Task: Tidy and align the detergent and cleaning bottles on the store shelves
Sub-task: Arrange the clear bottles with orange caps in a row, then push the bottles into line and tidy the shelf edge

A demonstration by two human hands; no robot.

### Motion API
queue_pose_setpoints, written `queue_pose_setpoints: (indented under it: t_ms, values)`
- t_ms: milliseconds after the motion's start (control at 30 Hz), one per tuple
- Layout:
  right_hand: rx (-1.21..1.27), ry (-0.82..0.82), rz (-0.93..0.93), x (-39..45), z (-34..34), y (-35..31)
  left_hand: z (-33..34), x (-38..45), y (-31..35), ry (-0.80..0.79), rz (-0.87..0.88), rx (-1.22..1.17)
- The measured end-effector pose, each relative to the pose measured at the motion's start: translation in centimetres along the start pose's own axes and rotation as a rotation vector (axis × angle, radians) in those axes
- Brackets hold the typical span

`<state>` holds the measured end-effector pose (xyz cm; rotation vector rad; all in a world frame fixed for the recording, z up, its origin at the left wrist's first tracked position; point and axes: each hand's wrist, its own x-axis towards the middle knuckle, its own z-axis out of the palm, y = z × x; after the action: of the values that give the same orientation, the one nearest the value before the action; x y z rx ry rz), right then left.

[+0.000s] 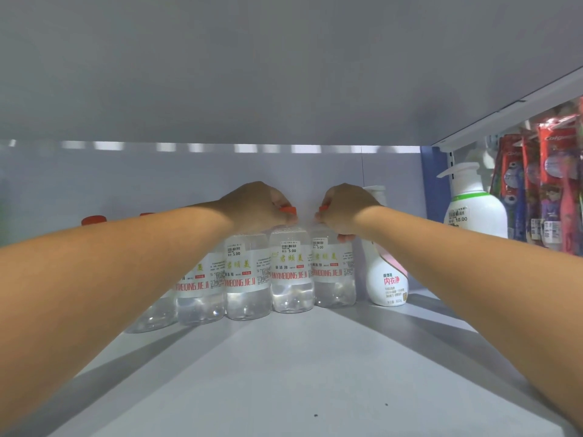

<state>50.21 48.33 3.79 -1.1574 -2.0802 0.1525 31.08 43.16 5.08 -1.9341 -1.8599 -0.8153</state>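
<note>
A row of clear bottles point(252, 279) with orange caps and white labels stands upright on the shelf, two of them held at the neck under curled fingers point(285, 216), a white bottle point(389, 279) just right.

The left hand point(252, 206) covered most of one red cap point(288, 209), and the right hand point(342, 209) hid nearly all of another point(322, 208). The left forearm point(110, 263) screened the upper parts of the leftmost clear bottles point(151, 313). Fine label print was illegible. The toothbrush packs point(549, 184) at far right were blurred and cut by the frame edge.
</note>
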Motion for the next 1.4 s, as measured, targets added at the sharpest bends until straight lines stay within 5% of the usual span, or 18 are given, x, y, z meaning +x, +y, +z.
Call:
queue_pose_setpoints:
  t_ms: [567,800,1033,1200,1400]
  values:
    - [-0.009,-0.086,0.019,-5.2,-4.8,-1.8,-2.1,-1.5,1.5,-0.021,-0.027,0.054]
    - [0.162,0.629,-0.185,-14.6,-13.2,7.6,-3.6,-2.5,11.2,-0.020,-0.089,-0.052]
    - [0.435,0.185,0.131,-14.4,-8.8,14.9,3.8,-1.0,19.3,-0.135,-0.248,-0.222]
    - [0.391,0.155,0.118,-13.6,-8.1,16.6,6.2,-0.2,20.9,-0.177,-0.272,-0.170]
    - [0.418,0.128,0.095,-14.3,-8.3,16.9,4.3,-3.6,19.3,-0.207,-0.247,-0.380]
